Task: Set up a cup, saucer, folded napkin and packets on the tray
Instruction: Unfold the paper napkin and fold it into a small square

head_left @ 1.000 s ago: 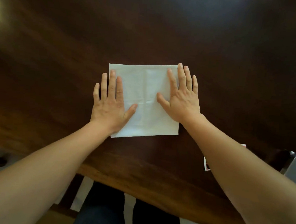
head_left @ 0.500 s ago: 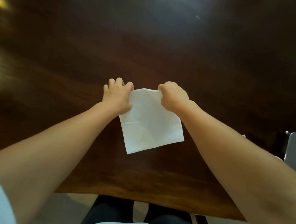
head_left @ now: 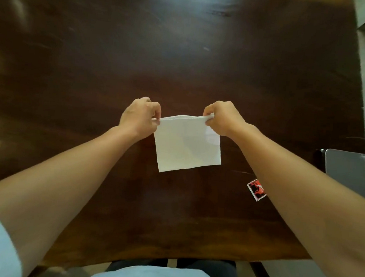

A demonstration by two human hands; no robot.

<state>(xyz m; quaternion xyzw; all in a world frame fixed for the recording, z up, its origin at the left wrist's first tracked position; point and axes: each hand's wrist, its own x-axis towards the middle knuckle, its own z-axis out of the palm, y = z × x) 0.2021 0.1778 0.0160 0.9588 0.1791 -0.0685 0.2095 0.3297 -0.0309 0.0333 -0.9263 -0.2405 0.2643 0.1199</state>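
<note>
So from my feed the dark glossy wooden table (head_left: 182,62) is mostly bare, with soft glare patches on the polish and a lighter brown band along the near edge. Off to the right there's a small red-and-black printed packet with a white border (head_left: 256,189) lying flat, half tucked under my right forearm, and further right a grey rounded-corner tray (head_left: 348,169) sits at the table's edge, partly cut off by the frame. Nothing sits between the hands and the napkin. The white square paper napkin (head_left: 187,144) looks thin and soft, with faint crease lines across it. Its top edge runs left to right between my hands and looks doubled over; the rest slopes back toward me, lower corners free, the lower right one slightly further away. My left hand (head_left: 140,116) is pinching the top left corner between thumb and curled fingers, and my right hand (head_left: 222,118) is pinching the top right corner the same way, holding the napkin over the middle of the table.
</note>
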